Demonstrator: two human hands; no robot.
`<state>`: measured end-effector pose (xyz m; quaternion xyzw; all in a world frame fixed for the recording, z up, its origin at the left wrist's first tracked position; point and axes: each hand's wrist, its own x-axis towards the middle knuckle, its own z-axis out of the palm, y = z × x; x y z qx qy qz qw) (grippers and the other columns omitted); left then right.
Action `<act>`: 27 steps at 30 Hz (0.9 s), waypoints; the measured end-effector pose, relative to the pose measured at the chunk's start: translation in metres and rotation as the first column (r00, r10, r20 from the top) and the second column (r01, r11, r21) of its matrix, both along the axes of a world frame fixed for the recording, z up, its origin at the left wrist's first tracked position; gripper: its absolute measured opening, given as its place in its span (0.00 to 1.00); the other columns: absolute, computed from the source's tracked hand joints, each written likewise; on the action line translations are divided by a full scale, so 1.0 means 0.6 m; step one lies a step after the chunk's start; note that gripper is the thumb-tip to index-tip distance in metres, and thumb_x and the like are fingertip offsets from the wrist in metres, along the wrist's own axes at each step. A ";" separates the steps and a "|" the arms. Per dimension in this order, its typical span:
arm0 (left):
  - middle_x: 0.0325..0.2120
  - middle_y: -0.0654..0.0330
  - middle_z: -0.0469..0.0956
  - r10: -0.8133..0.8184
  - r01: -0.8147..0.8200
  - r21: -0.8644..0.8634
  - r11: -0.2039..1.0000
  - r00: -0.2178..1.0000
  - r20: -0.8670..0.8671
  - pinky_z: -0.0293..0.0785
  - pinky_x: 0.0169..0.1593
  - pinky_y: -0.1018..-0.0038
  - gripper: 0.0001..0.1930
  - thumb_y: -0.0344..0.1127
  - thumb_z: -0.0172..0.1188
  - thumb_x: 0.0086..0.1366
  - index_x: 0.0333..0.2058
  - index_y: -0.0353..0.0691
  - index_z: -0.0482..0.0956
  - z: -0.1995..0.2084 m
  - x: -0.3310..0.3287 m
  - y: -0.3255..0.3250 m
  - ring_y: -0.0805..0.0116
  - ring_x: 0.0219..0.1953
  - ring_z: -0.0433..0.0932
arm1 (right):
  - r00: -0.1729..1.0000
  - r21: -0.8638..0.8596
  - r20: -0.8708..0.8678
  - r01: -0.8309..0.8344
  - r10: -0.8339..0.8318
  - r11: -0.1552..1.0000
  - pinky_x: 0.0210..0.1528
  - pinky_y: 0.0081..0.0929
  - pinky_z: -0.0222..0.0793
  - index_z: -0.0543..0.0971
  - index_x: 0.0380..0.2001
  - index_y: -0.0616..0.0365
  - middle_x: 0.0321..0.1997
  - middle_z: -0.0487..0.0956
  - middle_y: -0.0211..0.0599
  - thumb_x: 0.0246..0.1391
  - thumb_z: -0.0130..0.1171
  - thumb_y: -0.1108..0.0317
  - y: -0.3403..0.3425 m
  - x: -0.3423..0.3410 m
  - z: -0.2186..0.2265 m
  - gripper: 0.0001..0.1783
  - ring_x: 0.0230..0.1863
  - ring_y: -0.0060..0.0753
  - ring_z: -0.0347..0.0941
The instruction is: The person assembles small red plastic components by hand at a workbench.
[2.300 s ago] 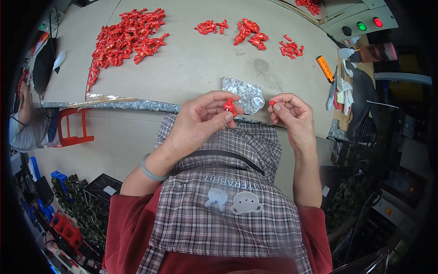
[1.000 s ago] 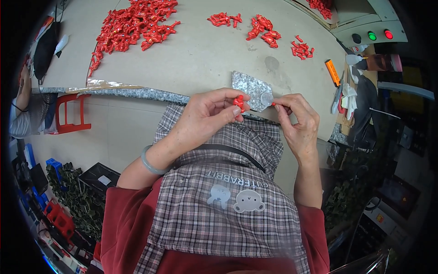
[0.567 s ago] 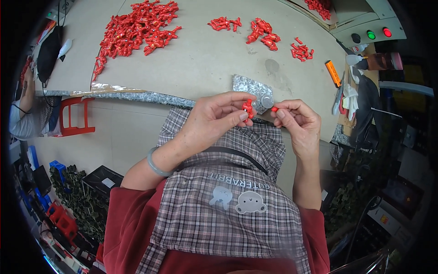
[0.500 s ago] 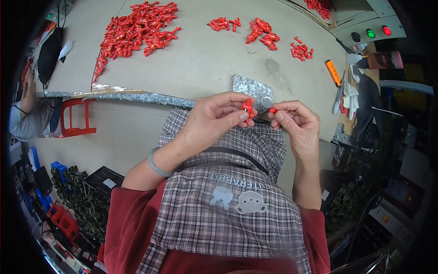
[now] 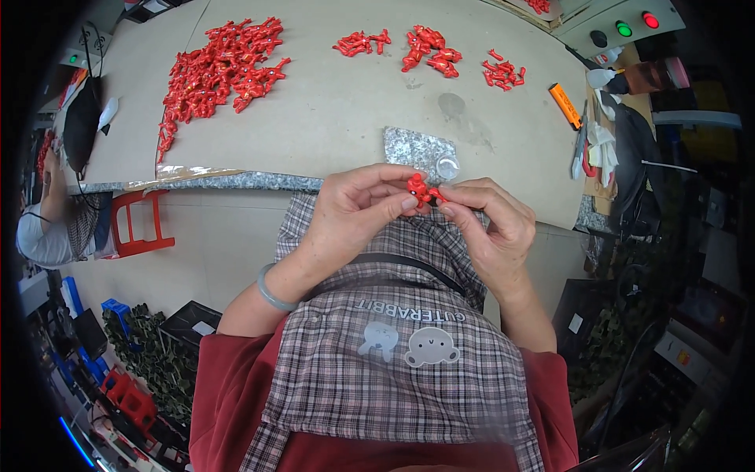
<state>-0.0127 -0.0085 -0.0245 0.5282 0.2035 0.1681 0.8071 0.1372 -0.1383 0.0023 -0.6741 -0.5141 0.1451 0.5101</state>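
Note:
Between thumb and fingers, my left hand (image 5: 358,203) pinches a small red plastic figure (image 5: 418,187) above the table's near edge. My right hand (image 5: 494,223) pinches a small red plastic part (image 5: 437,197) against the figure's right side; the fingertips cover much of it. Just beyond my hands lies a mottled grey plate (image 5: 413,146) with a small clear round cap or dish (image 5: 447,167) on its right end. Farther off are a small group of loose red parts (image 5: 503,73) and two clusters of red figures (image 5: 432,52).
A big heap of red figures (image 5: 220,71) covers the table's far left. An orange cutter (image 5: 565,105) lies at right, near bottles (image 5: 657,75) and a box with lit buttons (image 5: 624,29). A red stool (image 5: 141,224) and another person's arm (image 5: 53,185) are at left.
My right hand has moved left, bringing its red part from apart to against the figure. The left hand keeps its pinch. The whole view has shifted slightly.

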 end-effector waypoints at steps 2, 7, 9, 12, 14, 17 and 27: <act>0.40 0.53 0.82 0.004 -0.004 0.015 1.000 1.000 -0.005 0.80 0.48 0.76 0.16 0.23 0.60 0.65 0.51 0.27 0.75 -0.003 0.000 -0.001 0.69 0.42 0.83 | 0.996 0.028 0.092 -0.006 0.003 1.000 0.32 0.24 0.76 0.82 0.34 0.65 0.30 0.83 0.41 0.46 0.67 0.81 0.002 -0.001 0.002 0.09 0.31 0.33 0.81; 0.40 0.54 0.83 0.004 -0.002 0.060 0.998 1.000 -0.021 0.80 0.49 0.76 0.15 0.23 0.60 0.65 0.50 0.28 0.76 -0.001 0.001 -0.004 0.69 0.43 0.83 | 0.988 0.053 0.155 0.003 -0.011 0.999 0.30 0.26 0.76 0.82 0.33 0.64 0.29 0.82 0.41 0.44 0.69 0.80 0.003 -0.003 -0.001 0.10 0.30 0.35 0.80; 0.40 0.54 0.83 0.011 -0.007 0.109 0.994 0.999 -0.035 0.80 0.48 0.76 0.14 0.23 0.60 0.65 0.49 0.29 0.77 -0.001 0.001 -0.006 0.70 0.42 0.83 | 0.980 0.065 0.199 -0.002 -0.011 0.998 0.30 0.26 0.76 0.82 0.32 0.64 0.29 0.82 0.41 0.43 0.69 0.81 0.002 -0.003 -0.005 0.10 0.30 0.36 0.80; 0.39 0.55 0.83 0.050 -0.038 0.213 0.976 0.997 -0.051 0.81 0.46 0.76 0.13 0.22 0.61 0.63 0.47 0.30 0.79 0.000 0.002 -0.009 0.70 0.41 0.83 | 0.959 0.086 0.284 -0.015 -0.010 0.996 0.30 0.27 0.76 0.81 0.32 0.65 0.29 0.82 0.41 0.43 0.69 0.80 0.002 -0.005 -0.004 0.10 0.30 0.37 0.80; 0.38 0.55 0.83 0.070 -0.054 0.346 0.937 0.997 -0.033 0.81 0.45 0.77 0.12 0.22 0.62 0.62 0.46 0.31 0.80 -0.002 0.003 -0.007 0.70 0.40 0.83 | 0.946 0.094 0.325 -0.023 -0.009 0.995 0.30 0.27 0.76 0.81 0.32 0.65 0.29 0.82 0.41 0.43 0.69 0.80 0.003 -0.007 -0.005 0.10 0.30 0.37 0.80; 0.36 0.55 0.83 0.108 -0.092 0.601 0.794 0.994 0.009 0.80 0.43 0.77 0.11 0.22 0.64 0.60 0.43 0.32 0.82 0.004 0.005 -0.007 0.68 0.38 0.83 | 0.943 0.110 0.332 -0.027 -0.011 0.994 0.31 0.28 0.76 0.81 0.32 0.65 0.30 0.82 0.41 0.43 0.69 0.80 0.004 -0.010 -0.007 0.11 0.30 0.37 0.80; 0.34 0.53 0.84 0.130 -0.132 0.803 0.582 0.989 0.068 0.80 0.40 0.75 0.11 0.22 0.65 0.57 0.41 0.33 0.83 0.002 0.005 -0.011 0.63 0.36 0.84 | 0.986 0.072 0.166 -0.036 0.024 0.997 0.30 0.28 0.75 0.81 0.32 0.65 0.29 0.81 0.42 0.43 0.70 0.77 -0.002 -0.011 -0.025 0.10 0.29 0.38 0.80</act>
